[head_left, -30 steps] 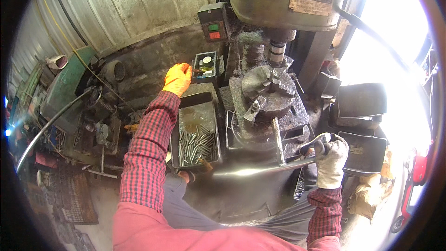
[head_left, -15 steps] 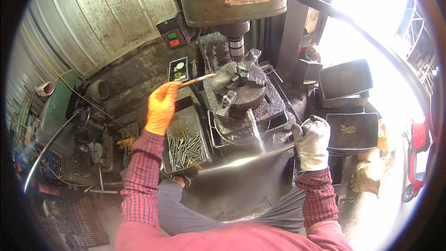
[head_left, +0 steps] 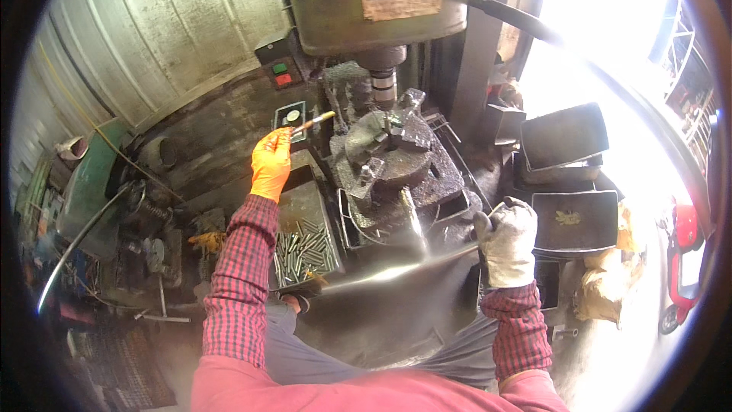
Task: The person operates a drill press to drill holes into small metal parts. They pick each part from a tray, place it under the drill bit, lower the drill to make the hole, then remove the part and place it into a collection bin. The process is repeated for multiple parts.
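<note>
My left hand (head_left: 271,164), orange-gloved, pinches a thin wooden-handled brush (head_left: 313,123) — raised since half a second ago, tip now just short of the grey steel chuck (head_left: 381,149). Right hand (head_left: 507,240), grey-gloved, stays wrapped around the dark lever (head_left: 499,206). Brushing looks imminent.

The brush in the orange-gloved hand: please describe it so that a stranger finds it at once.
Find the big green drill press. Left of its round chuck, the left hand in an orange glove holds up a thin brush. It alone has a pale handle pointing toward the chuck.
</note>
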`<state>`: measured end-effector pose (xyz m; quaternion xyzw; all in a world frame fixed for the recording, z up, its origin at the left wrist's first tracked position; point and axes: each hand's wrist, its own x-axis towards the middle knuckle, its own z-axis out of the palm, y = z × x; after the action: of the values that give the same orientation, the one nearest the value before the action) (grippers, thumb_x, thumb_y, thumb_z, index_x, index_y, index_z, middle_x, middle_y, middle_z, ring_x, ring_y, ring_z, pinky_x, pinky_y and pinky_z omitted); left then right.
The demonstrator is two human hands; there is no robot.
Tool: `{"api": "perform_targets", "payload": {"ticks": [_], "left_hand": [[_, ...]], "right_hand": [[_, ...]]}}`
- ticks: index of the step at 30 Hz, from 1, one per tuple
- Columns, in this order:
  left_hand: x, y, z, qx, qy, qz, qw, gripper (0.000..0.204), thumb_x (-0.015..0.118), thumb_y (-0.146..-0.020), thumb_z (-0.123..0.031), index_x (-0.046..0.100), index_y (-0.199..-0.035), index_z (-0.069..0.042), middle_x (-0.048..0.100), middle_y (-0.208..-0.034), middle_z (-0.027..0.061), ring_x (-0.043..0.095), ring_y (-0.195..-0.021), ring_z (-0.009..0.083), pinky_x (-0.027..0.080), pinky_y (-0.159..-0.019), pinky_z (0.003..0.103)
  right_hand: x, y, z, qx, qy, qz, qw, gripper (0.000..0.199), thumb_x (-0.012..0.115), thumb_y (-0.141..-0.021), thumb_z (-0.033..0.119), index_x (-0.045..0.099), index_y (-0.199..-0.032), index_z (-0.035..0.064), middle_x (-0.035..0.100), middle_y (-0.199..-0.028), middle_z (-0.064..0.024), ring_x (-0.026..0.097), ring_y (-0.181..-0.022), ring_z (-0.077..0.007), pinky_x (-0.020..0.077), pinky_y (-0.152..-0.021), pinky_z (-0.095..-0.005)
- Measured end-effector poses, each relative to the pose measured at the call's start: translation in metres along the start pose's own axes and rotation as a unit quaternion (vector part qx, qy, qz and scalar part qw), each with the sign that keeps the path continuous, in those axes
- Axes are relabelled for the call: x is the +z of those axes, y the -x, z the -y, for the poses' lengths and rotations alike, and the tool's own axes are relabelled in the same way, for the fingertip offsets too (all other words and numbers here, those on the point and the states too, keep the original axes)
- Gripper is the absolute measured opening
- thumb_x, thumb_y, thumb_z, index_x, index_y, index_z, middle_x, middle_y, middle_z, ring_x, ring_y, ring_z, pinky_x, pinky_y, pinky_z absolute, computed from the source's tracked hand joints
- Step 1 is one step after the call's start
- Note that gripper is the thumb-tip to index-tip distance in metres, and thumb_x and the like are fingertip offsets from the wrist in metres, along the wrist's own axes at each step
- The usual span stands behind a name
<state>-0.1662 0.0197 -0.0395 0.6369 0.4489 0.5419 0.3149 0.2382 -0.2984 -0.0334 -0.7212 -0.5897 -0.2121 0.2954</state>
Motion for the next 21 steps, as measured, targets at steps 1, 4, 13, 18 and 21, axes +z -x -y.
{"api": "perform_targets", "payload": {"ticks": [1,4,13,18,21], "left_hand": [[-0.011,-0.013,0.012,-0.057,0.019,-0.024,0.998,0.026,0.071,-0.108,-0.021,0.077,-0.120,0.002,0.079,-0.107,0.0045,0.070,-0.097,0.0122,0.056,-0.090,0.028],[-0.025,-0.039,0.049,-0.011,-0.035,-0.121,0.992,0.032,0.070,-0.108,-0.025,0.076,-0.124,0.003,0.081,-0.118,0.0129,0.075,-0.108,0.0207,0.056,-0.098,0.034],[-0.033,-0.023,0.084,-0.034,-0.337,-0.084,0.937,0.064,0.064,-0.106,-0.047,0.056,-0.154,-0.005,0.070,-0.136,0.0253,0.067,-0.127,0.0434,0.052,-0.109,0.048],[-0.064,0.018,0.057,-0.084,-0.285,-0.104,0.949,0.094,0.070,-0.101,-0.056,0.032,-0.168,-0.001,0.055,-0.157,0.0303,0.058,-0.142,0.0431,0.047,-0.116,0.048],[-0.100,0.064,0.046,-0.099,-0.190,-0.109,0.971,0.088,0.075,-0.101,-0.048,0.038,-0.166,-0.001,0.064,-0.148,0.0253,0.066,-0.131,0.0329,0.051,-0.111,0.043]], "right_hand": [[0.000,0.000,0.000,-0.012,0.007,0.000,1.000,0.031,0.086,-0.079,0.029,0.072,-0.066,0.0047,0.067,-0.071,-0.0148,0.068,-0.086,-0.0389,0.0515,-0.091,-0.0512],[0.001,-0.001,0.003,-0.016,0.007,-0.014,1.000,0.030,0.085,-0.080,0.028,0.072,-0.067,0.0040,0.068,-0.071,-0.0148,0.069,-0.086,-0.0384,0.0523,-0.093,-0.0512],[0.001,0.001,0.004,0.023,0.028,0.005,0.999,0.026,0.087,-0.081,0.025,0.075,-0.073,0.0032,0.071,-0.078,-0.0146,0.071,-0.091,-0.0362,0.0531,-0.099,-0.0494],[-0.036,-0.013,-0.037,0.225,-0.389,0.129,0.884,0.028,0.074,-0.097,0.019,0.080,-0.119,0.0019,0.081,-0.113,-0.0109,0.072,-0.112,-0.0206,0.0520,-0.107,-0.0369],[-0.109,-0.039,-0.078,0.271,-0.447,-0.060,0.850,0.023,0.073,-0.099,0.024,0.078,-0.110,0.0049,0.076,-0.103,-0.0081,0.069,-0.103,-0.0198,0.0516,-0.102,-0.0378]]}}
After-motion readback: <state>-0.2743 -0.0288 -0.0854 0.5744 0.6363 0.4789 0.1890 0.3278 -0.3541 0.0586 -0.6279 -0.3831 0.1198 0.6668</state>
